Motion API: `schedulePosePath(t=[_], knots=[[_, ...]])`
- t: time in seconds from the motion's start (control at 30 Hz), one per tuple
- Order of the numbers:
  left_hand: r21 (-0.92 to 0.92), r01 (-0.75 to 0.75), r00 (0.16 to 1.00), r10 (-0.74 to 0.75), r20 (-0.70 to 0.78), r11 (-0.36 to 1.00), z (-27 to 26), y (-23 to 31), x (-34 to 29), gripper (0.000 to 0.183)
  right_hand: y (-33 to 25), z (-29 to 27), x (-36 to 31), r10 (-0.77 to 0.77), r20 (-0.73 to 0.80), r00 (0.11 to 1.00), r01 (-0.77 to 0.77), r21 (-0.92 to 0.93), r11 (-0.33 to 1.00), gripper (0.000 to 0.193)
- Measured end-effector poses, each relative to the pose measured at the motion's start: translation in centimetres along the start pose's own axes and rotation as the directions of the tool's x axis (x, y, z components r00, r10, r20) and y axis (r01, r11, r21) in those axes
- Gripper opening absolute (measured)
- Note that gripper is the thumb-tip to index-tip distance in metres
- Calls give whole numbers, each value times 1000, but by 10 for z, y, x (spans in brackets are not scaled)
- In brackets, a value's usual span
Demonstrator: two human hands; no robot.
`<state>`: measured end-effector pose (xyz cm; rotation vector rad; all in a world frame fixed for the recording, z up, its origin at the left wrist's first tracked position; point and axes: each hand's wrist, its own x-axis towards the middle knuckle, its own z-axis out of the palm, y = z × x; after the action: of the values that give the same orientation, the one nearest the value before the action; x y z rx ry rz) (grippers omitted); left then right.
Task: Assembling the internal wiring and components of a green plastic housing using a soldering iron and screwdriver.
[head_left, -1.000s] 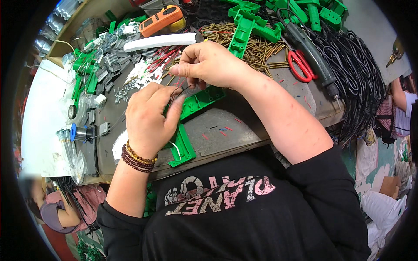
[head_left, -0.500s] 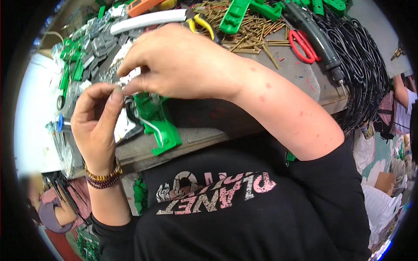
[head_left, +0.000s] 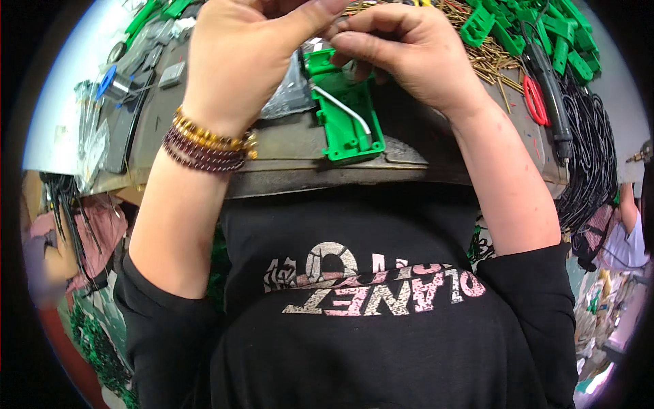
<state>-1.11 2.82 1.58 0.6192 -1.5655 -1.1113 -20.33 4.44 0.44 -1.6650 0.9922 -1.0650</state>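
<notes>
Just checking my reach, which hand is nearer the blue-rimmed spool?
Left. The left hand is to the right of the blue-rimmed spool, apart from it; the right hand is farther right, beyond the left.

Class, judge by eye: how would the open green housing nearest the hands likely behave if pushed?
The green housing looks like moulded plastic, so probably stiff. Its thin walls and hollow inside suggest lightness. Lying flat on the bench, it would likely slide rather than tip.

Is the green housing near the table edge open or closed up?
Open: the green housing shows its interior, with a white wire lying across it.
</notes>
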Motion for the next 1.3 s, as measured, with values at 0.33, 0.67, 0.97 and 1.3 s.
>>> schedulePosePath(t=[0.33,0.67,0.97,1.3], knots=[[-593,-8,989,-82,-125,805,4,-2,-2,16,6,-7,1,-79,-62,995,68,-156,985,17],[819,-82,922,-269,279,569,-109,78,-45,53,-7,-2,-2,95,28,995,-97,85,992,28],[648,-151,982,36,187,746,-4,6,-7,14,-10,-24,-3,-45,62,997,51,-107,993,15],[350,171,982,-186,9,921,-24,-20,-17,8,5,-53,3,-157,183,971,188,-171,967,16]])
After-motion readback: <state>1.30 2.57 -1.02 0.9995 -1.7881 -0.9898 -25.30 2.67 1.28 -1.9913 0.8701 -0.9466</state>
